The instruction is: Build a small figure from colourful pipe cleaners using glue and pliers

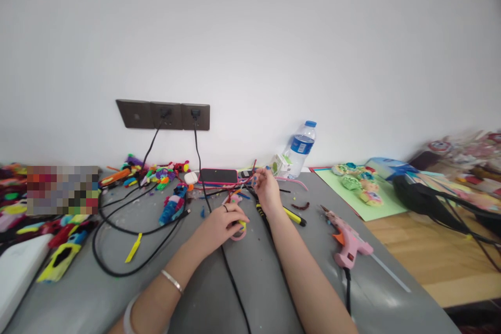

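Note:
My left hand [221, 224] rests on the grey table [250, 292], its fingers closed on a small pink ring-shaped craft piece [238, 234] with a yellow bit on it. My right hand [266, 185] is further back, fingertips pinching thin red pipe-cleaner strands [250, 172] that stick up near a dark phone in a pink case [218, 176]. A yellow-and-black utility knife [293, 215] lies just right of my right wrist. Black cables [230, 276] run between my forearms.
A pink glue gun [349, 244] lies at the right with its cord. A water bottle [300, 147] stands against the wall. Colourful pipe-cleaner pieces [160, 175] and toy cars [62, 255] crowd the left. A green sheet with flower shapes [358, 182] lies right; wall sockets [164, 115] sit behind.

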Motion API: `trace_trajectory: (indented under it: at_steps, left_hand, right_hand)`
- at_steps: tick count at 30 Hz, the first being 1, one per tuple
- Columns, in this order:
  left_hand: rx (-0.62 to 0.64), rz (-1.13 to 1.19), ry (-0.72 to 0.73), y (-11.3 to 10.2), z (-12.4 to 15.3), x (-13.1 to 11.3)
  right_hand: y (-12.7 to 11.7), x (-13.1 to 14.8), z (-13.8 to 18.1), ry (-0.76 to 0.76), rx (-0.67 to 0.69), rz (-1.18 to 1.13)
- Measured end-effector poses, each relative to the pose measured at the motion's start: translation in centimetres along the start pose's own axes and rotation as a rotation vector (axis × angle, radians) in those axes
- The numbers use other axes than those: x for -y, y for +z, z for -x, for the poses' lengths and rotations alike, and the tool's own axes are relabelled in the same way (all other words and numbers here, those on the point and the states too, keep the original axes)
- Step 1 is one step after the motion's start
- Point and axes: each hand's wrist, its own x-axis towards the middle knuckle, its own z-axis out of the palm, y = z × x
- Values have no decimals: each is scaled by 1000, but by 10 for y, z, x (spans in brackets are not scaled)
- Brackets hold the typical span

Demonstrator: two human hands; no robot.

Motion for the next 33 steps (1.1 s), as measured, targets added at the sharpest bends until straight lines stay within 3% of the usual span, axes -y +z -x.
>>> trace_trajectory:
  at_steps: [12, 20, 33]
  left_hand:
    - [-17, -22, 64, 6, 2, 3]
    - [-22, -64, 2, 5, -1, 4]
    - [-1, -63, 52, 5, -2, 9]
  right_hand:
    - [0, 1, -1, 8, -7, -4]
    - [2, 1, 0, 17, -16, -17]
    - [2, 1, 1, 15, -2, 4]
